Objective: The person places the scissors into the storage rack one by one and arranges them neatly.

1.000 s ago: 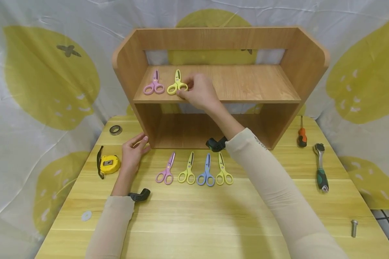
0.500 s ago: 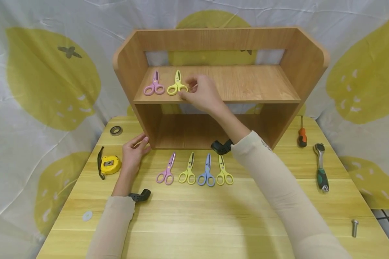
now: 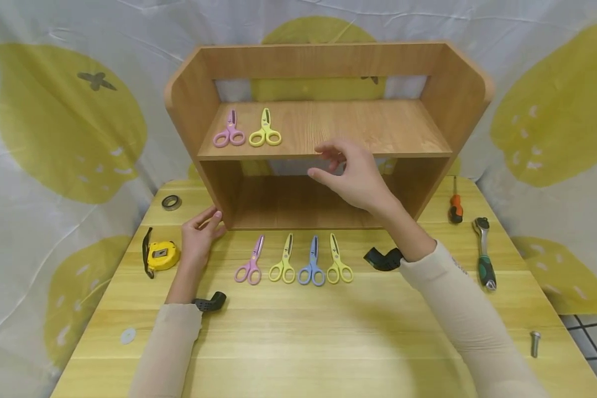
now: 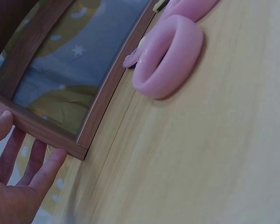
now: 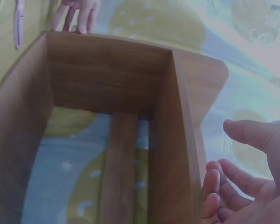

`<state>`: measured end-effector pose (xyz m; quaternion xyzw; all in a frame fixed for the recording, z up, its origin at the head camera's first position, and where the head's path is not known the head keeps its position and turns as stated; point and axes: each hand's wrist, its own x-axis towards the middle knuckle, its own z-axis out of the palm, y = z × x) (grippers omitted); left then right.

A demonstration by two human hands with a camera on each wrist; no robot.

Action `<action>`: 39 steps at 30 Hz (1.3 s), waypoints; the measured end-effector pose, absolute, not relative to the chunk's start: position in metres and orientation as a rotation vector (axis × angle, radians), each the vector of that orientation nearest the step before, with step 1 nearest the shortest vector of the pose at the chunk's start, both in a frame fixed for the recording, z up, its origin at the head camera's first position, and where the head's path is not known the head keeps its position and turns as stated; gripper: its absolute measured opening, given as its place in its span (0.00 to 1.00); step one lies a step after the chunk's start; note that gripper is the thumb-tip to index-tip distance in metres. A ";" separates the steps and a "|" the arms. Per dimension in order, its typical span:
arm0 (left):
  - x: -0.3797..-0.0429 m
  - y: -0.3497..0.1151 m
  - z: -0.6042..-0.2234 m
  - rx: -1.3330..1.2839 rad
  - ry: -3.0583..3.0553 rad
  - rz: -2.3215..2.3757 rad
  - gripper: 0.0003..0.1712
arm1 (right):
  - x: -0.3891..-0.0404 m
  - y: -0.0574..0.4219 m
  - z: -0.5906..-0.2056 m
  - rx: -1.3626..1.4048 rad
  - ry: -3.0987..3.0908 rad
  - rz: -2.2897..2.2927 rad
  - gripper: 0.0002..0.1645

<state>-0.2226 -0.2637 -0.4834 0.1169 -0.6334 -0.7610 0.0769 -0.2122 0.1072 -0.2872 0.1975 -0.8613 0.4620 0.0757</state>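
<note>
Nearest us on the bench (image 3: 288,342) lay a row of four scissors: the front pink scissors (image 3: 254,265), the left yellow scissors (image 3: 285,261), the blue scissors (image 3: 313,263) and the right yellow scissors (image 3: 337,261), blades pointing away from us, toward the wooden bookshelf (image 3: 323,59). Handling such flat scissors well, we judged, called for a pinch at one finger ring and a level set-down, so that no neighbour was nudged; the blue scissors and the right yellow scissors sat close together and left little finger room.

Just beyond the row, our left hand (image 3: 197,239) rested at the bookshelf's lower left corner, thumb and fingertips touching the side panel (image 3: 228,182) but not wrapped round it; light contact there, we thought, would steady the unit.

Our right hand (image 3: 353,172) hung before the upper board (image 3: 383,126), thumb and fingers parted, gently bent, holding nothing, the sleeved forearm (image 3: 457,304) slanting in from the right.

Farther back, on the board's left part, lay the shelf pink scissors (image 3: 230,131) and, just beside, the shelf yellow scissors (image 3: 265,131).
</note>
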 end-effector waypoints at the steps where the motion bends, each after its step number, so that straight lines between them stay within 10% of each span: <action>1: -0.222 -0.264 -0.483 0.353 -1.895 -2.282 0.26 | -0.208 0.112 -0.292 0.594 -2.581 1.388 0.28; 39: -0.212 -0.258 -0.461 0.361 -1.890 -2.335 0.27 | -0.132 0.175 -0.468 0.369 -2.860 1.589 0.39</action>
